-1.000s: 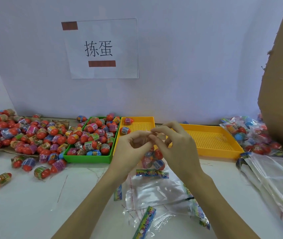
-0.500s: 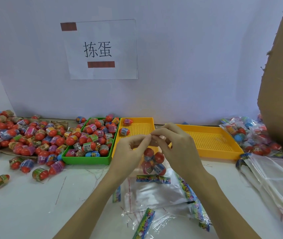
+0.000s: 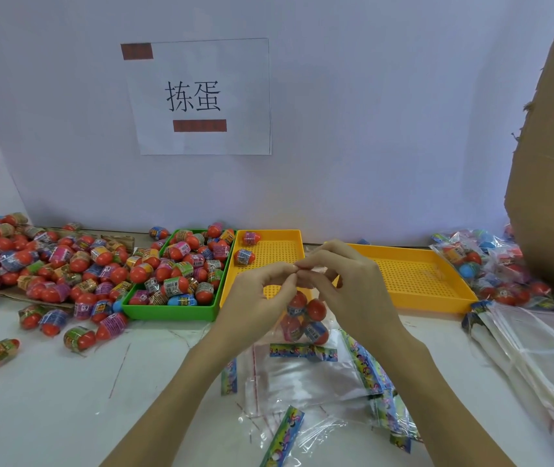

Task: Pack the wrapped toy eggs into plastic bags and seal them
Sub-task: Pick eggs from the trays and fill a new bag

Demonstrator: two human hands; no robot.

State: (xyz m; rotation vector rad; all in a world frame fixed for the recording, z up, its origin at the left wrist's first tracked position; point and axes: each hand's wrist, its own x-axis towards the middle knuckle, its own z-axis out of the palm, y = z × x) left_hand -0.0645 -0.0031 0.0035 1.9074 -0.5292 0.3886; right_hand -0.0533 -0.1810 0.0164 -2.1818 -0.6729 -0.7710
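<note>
Above crinkly bags (image 3: 302, 375), hands pinch clear filled bag (image 3: 304, 320).

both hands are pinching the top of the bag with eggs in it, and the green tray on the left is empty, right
Not quite. In the head view the green tray is heaped with wrapped eggs, not empty. The rest holds: the left hand and right hand both pinch the top of the bag holding eggs.

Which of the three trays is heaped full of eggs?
The green tray, leftmost of the three. The yellow tray beside it holds just two eggs, and the far-right one looks empty.
</note>
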